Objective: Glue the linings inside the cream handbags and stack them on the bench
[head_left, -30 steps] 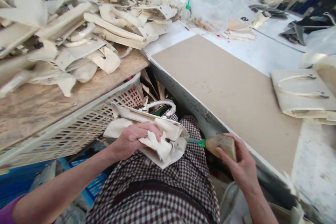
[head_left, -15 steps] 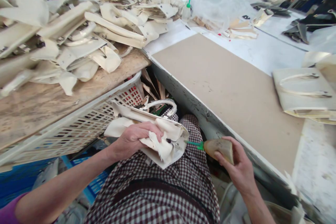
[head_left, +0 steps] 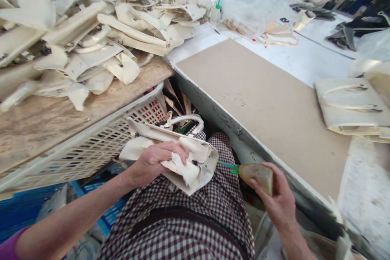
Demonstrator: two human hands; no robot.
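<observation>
Cream bag (head_left: 201, 146), tapered bottle (head_left: 256, 175)
Left hand (head_left: 161, 158) clasps frayed cloth (head_left: 184, 170); right hand (head_left: 278, 195), at 4 o'clock, grips the bottle, green nozzle (head_left: 233, 169) toward 9 o'clock.

We can't tell if the green nozzle's (head_left: 226, 165) tip touches the cream bag (head_left: 210, 174). Lining (head_left: 182, 171) hides part of left hand (head_left: 160, 160); bottle (head_left: 253, 176) hides part of right hand (head_left: 280, 195). Left frame edge crops the pile (head_left: 77, 50). We can't read the plastic's (head_left: 248, 10) lettering, top right.
</observation>
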